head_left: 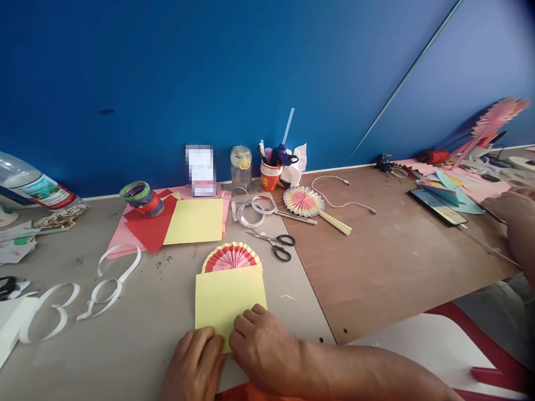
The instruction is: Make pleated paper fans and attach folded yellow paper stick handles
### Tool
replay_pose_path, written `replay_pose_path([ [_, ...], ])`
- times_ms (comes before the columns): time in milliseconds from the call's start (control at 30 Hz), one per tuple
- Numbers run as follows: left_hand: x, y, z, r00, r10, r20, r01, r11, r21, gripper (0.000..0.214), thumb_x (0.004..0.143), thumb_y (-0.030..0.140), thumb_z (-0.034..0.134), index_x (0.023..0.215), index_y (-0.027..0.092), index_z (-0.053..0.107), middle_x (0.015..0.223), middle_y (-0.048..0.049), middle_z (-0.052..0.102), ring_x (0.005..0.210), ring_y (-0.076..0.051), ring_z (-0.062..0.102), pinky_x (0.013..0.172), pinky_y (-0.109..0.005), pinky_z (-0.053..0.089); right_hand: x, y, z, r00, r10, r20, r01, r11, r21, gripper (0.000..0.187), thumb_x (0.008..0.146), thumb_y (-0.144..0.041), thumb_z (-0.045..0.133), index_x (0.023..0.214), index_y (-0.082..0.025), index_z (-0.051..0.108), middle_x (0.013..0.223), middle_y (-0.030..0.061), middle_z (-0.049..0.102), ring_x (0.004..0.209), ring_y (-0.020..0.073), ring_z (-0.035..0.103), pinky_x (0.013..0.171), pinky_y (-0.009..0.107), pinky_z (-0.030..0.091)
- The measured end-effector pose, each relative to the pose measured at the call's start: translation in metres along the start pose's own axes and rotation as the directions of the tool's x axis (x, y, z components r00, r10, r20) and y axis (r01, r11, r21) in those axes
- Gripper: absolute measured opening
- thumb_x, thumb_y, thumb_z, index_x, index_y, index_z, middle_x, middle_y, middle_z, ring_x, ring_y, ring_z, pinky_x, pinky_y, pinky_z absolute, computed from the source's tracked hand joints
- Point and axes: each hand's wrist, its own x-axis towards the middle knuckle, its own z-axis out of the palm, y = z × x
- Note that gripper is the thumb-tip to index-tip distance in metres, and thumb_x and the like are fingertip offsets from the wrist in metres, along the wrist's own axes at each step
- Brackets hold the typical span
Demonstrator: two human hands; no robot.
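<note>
A square sheet of yellow paper (229, 292) lies on the grey table in front of me. My left hand (194, 362) grips its near left edge with curled fingers. Beside it, my right hand (261, 345) is closed on the near right part of the same edge, fingers bent over the sheet. How the thumbs hold the edge is hidden. A pleated paper fan (232, 257) in yellow, red and pink shows its upper half beyond the sheet, which covers the rest. Black-handled scissors (276, 242) rest open to the right of the fan.
Tape rolls (251, 214), a finished fan (307, 201) and a red paper cup (270, 175) of tools stand or lie farther back. Coloured sheets (196, 220) are at left, near white strips (106, 287). At right, another person's hand (512, 214) is near a phone (437, 206).
</note>
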Motion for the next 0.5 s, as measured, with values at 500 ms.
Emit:
replay_pose_path([
  [500, 0.007, 0.000, 0.004, 0.997, -0.002, -0.079, 0.005, 0.999, 0.038, 0.015, 0.088, 0.013, 0.043, 0.091, 0.020, 0.056, 0.086, -0.0054, 0.059, 0.075, -0.018, 0.054, 0.069, -0.029, 0.044, -0.008, 0.182, -0.060, 0.340, 0.790, -0.511, -0.863, 0.478, 0.165, 0.036, 0.086, -0.017, 0.042, 0.119, -0.011, 0.054, 0.122, 0.0188, 0.055, 0.114, 0.0303, 0.045, 0.093, 0.041, 0.034],
])
